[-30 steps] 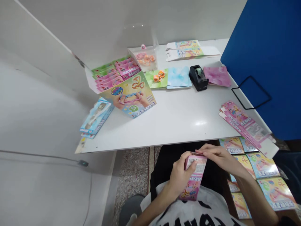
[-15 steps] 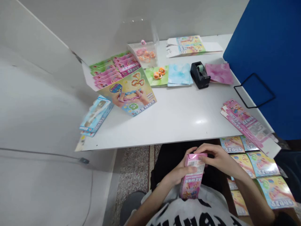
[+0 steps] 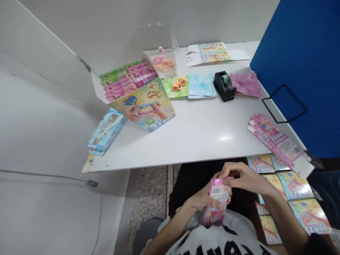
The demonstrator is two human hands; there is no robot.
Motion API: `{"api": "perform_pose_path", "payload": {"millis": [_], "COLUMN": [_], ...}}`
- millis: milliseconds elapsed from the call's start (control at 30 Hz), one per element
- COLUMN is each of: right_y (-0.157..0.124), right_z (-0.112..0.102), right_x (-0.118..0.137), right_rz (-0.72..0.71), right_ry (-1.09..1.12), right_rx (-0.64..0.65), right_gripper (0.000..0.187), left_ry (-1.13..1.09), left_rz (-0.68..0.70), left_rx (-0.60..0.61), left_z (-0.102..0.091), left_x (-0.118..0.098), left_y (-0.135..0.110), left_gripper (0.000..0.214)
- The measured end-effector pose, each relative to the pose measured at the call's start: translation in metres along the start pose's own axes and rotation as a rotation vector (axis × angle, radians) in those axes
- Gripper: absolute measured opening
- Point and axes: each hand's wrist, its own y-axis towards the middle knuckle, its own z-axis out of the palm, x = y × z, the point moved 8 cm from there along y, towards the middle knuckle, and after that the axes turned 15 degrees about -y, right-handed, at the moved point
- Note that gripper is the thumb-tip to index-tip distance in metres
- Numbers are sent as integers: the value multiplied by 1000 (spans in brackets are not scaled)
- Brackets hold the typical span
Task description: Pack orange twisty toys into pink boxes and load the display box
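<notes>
A small pink carton [image 3: 216, 203] with a barcode near its top stands upright against my lap, below the table edge. My left hand [image 3: 205, 198] is wrapped round it, thumb across the printed front and the other fingers behind. With bent fingers, my right hand [image 3: 237, 177] pinches at the carton's top end, where the flap is. Its fingers partly cover that end, so I cannot tell whether the flap is fully closed. Flat pink cartons [image 3: 276, 140] lie fanned over the table's right edge, nearest to my right hand.
A display box [image 3: 148, 108] holds pink and green packets, with blue cartons [image 3: 106, 132] beside it. Farther back are a clear bin [image 3: 163, 65], orange rings [image 3: 179, 84] on green card, blue cards [image 3: 202, 85], a tape dispenser [image 3: 224, 86] and flat cartons [image 3: 215, 55]. Yellow-blue boxes [image 3: 296, 184] lie at lower right.
My right hand's fingers have shifted slightly at the carton's top and curled more. The carton has tipped a little, and my left thumb sits lower on it.
</notes>
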Motion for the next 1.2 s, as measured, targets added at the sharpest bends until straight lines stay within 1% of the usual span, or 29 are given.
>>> {"api": "perform_pose_path", "payload": {"millis": [100,167,300,367,433,467,533,600,667,733,800,867,933,1000,1033,1100,1133,1167,1200], "right_y": [0,0,-3,-5,-7,-7,-4,1,4,5,5,2,-2,-6,-8,-15,-19,-25,-32], "right_z": [-1,-2,-4,-4,-3,-3,-6,-10,-8,-7,-5,-2,-1,-2,-4,-12,-18,-25,-31], "right_x": [0,0,11,22,25,22,8,-13,-27,-30,-23,-13,-4,6,12,31,44,61,78], "right_rz": [-29,-48,-121,-193,-245,-240,-158,-38,22,-2,-69,-139,-189,-222,-241,-315,-380,-467,-572], "right_ry": [-55,-95,-171,-228,-292,-306,-260,-100,23,72,52,-18,-95,-139,-156,-208,-246,-288,-325], "right_rx": [-24,-37,-29,26,99,121,101,40,10,-33,-42,-7,19,19,4,-77,-146,-226,-301], "right_gripper": [14,13,13,16,22,24,22,20,20,19,17,19,22,26,29,41,47,49,49], "left_ry": [14,2,-24,-21,19,68,216,366,493,619,694,684,649,624,619,636,662,698,762], "left_rz": [3,-3,-16,-13,56,123,287,404,456,493,531,551,561,585,610,696,754,827,864], "left_rx": [-25,-32,-21,-37,-113,-174,-317,-427,-470,-483,-500,-518,-530,-540,-539,-502,-446,-364,-245], "left_z": [-1,-1,-3,-4,-9,-13,-18,-20,-20,-20,-22,-25,-24,-17,-10,10,23,39,56], "left_x": [2,3,5,4,-2,-8,-22,-33,-38,-41,-45,-47,-49,-55,-60,-76,-86,-98,-107], "left_y": [1,1,-1,-2,-5,-7,-14,-22,-27,-31,-33,-35,-37,-41,-44,-53,-57,-60,-60], "left_gripper": [75,65,60,61,64,66,72,75,69,52,39,35,34,33,32,32,35,44,56]}}
